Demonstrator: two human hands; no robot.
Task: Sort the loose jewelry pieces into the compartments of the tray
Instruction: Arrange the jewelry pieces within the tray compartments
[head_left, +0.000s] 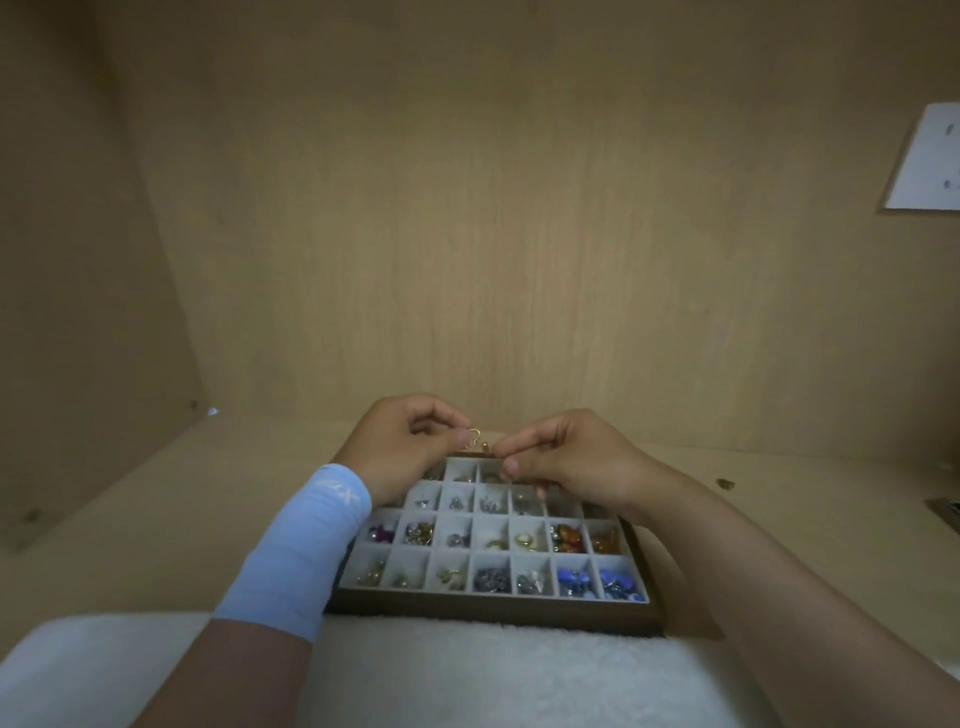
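Pale wood walls box in the worktop (156, 519); over the far edge of the tray (493, 616), left hand (400, 447) and right hand (571, 462) both pinch a gold hook (474, 435) in a tight grip, best lowered slowly into a matching cell.

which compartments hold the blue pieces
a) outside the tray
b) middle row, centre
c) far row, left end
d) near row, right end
d: the blue pieces fill the two rightmost compartments in the nearest row of the tray, just in front of the amber ones.
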